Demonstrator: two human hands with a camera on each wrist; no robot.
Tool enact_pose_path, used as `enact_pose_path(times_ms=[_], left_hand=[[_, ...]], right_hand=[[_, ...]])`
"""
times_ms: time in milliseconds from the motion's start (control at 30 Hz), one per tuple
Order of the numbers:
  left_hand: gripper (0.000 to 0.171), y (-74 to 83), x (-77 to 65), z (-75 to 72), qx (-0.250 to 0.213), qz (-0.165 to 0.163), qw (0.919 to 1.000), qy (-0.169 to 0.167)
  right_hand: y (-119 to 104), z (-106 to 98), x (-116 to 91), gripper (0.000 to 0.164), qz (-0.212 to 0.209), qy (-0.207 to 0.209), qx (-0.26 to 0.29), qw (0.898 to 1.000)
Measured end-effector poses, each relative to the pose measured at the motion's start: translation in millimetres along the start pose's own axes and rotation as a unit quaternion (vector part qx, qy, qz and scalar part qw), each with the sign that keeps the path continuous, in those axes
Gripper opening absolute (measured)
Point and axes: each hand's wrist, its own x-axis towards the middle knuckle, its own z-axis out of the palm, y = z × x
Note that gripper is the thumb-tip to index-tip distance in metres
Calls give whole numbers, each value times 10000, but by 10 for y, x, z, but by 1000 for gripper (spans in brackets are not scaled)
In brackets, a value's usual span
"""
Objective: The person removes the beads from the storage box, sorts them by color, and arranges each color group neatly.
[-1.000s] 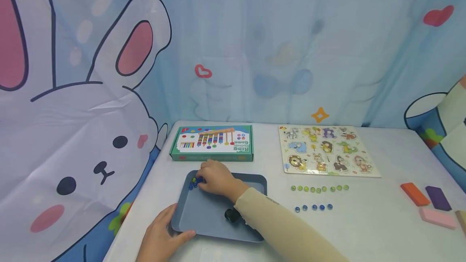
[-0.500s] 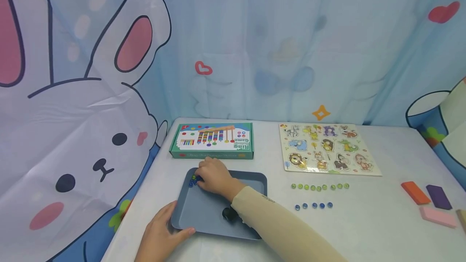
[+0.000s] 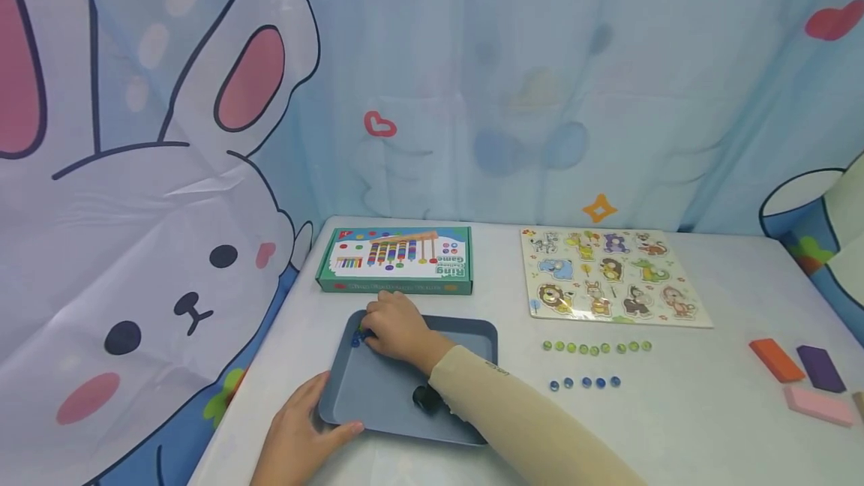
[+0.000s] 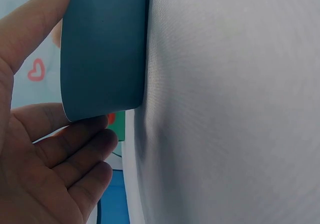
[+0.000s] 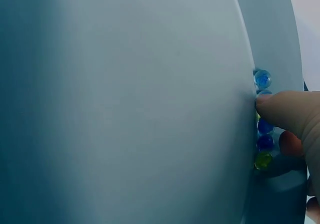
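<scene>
A blue-grey tray [image 3: 378,411] lies on the table in the head view. My left hand [image 3: 297,430] holds its near left corner, thumb on the front wall and fingers along the left side; in the left wrist view the fingers lie round the tray's corner. My right hand [image 3: 400,330] reaches into the far left corner. There the right wrist view shows a row of glass marbles along the wall: a light blue marble [image 5: 262,78], a dark blue marble [image 5: 265,143] and a green marble [image 5: 263,160]. The right thumb touches one blue marble; the index fingertip stays apart from it.
Right of the tray lie a row of green marbles [image 3: 594,349] and a row of blue marbles [image 3: 586,382]. Behind are a Ring Game box [image 3: 394,261] and an animal puzzle board [image 3: 610,276]. Coloured blocks, including an orange block [image 3: 776,360], lie far right. A black object [image 3: 427,399] sits below the right cuff.
The head view shifts slightly. My right hand stays at the tray's far left corner and covers a little more of the marbles there. My left hand keeps its hold on the tray.
</scene>
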Motion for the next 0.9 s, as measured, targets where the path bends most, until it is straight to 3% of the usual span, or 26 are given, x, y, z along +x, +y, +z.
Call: enact_pose_path(times_ms=[300, 533, 900], left_hand=[[119, 3, -10, -19, -66, 65, 9999, 47], [119, 31, 0, -8, -110, 48, 9999, 11], [120, 14, 1, 4, -92, 108, 9998, 145]], right_hand=[[-70, 45, 28, 18, -79, -52, -5, 10000], [-81, 48, 11, 16, 125, -52, 240, 9996], [18, -218, -59, 14, 239, 372, 1052, 9935]])
